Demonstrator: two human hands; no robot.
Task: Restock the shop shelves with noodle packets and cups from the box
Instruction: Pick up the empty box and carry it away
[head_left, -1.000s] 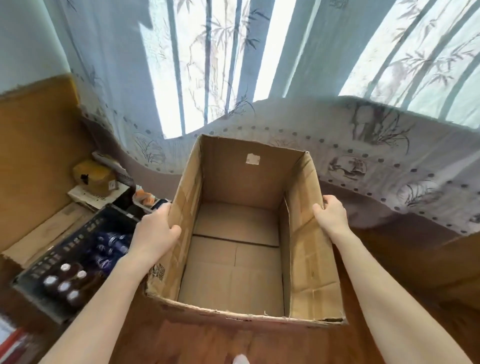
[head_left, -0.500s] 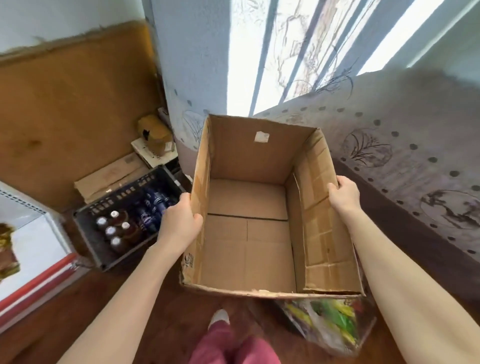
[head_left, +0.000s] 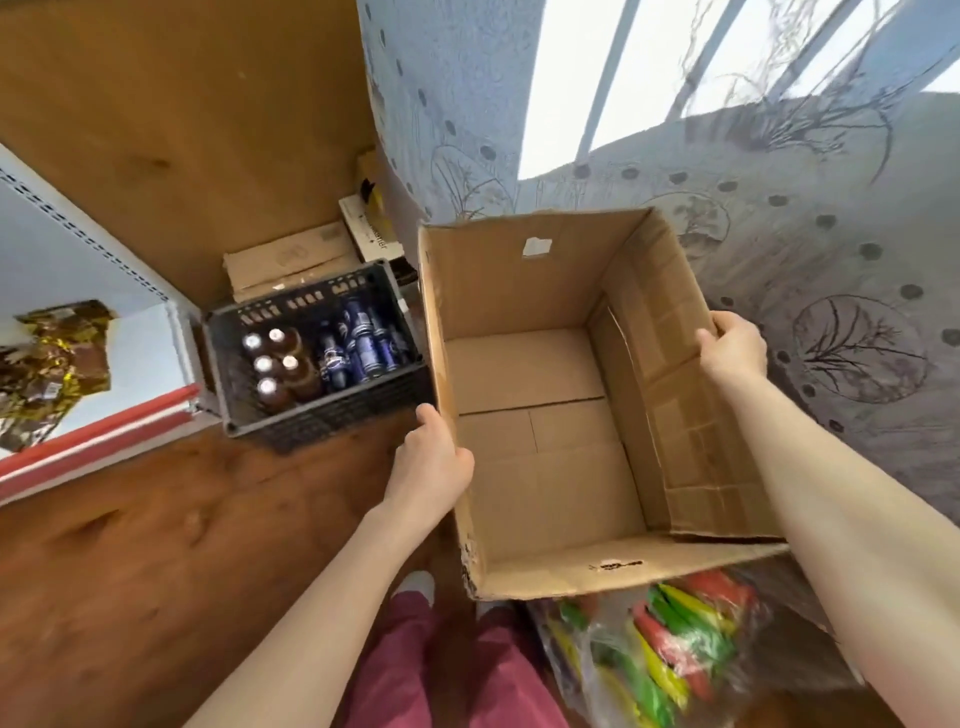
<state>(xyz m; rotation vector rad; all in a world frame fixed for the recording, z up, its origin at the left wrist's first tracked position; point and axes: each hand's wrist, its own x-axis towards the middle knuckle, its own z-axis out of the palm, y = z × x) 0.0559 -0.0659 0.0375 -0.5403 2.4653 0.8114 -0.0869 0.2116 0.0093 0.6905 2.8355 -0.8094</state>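
Cardboard box (head_left: 509, 291) hung empty between the hands in the head view, its long axis running away from the person. The left hand (head_left: 431, 467) curled over the left wall's rim, nearer the body; the right hand (head_left: 735, 348) gripped the right flap farther back. A black crate (head_left: 332, 415) of bottles sat just left on the wooden floor (head_left: 156, 545); a clear bag of colourful packets (head_left: 660, 654) lay under the box's near edge.

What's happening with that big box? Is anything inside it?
A person grips an empty cardboard box by its side walls, left hand on the left wall, right hand on the right. A black crate of bottles sits on the floor to its left, and a clear bag of colourful packets lies below its near edge.
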